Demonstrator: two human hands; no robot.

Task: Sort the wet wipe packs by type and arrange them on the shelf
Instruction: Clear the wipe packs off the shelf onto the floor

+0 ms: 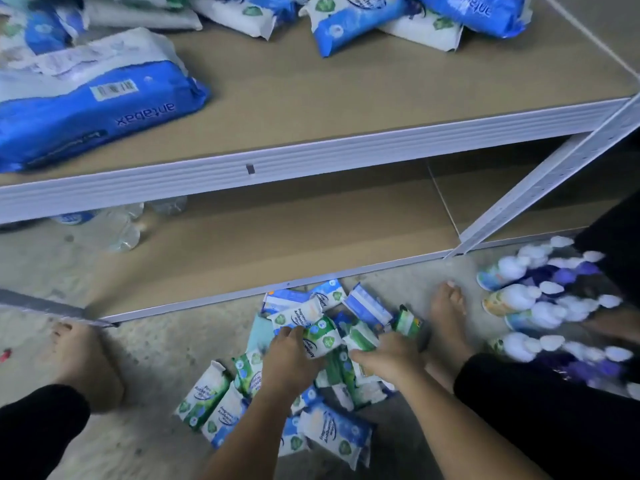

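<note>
Left hand (289, 358): at 6 o'clock in view, palm down on the heap, fingers curled over a green-and-white pack (322, 337) and gripping it by its near end.
Right hand (388, 358): just beside the left, at its 3 o'clock; thumb and fingers closed round a green-edged pack (362, 337); how many packs it holds, cannot tell.
Pile of small wipe packs (214, 393): loose on the floor (156, 358) under and around both hands, green-white and blue-white types mixed, overlapping, lying at all angles; it spreads from 7 o'clock of the hands up to 1 o'clock.
Left foot (83, 362): bare, at 9 o'clock of the pile, well apart from it.
Right foot (448, 317): bare, at 2 o'clock of the hands, just beside the pile's edge.
Capped bottles (540, 303): at 3 o'clock, a blurred cluster with white caps, lying on the floor.
Lower shelf (311, 230): brown board, its front rail touching the pile's far edge at 12 o'clock.
Clear plastic bottles (117, 220): on the lower shelf at 10 o'clock, partly hidden.
Upright (554, 174): white perforated post, at 2 o'clock.
Upper shelf (311, 98): brown board with a white ribbed front rail.
Large blue pack (86, 109): on the upper shelf at 10 o'clock, flat, barcode up.
Mixed packs (363, 22): along the back at 12 o'clock, blue and white, heaped unsorted.
</note>
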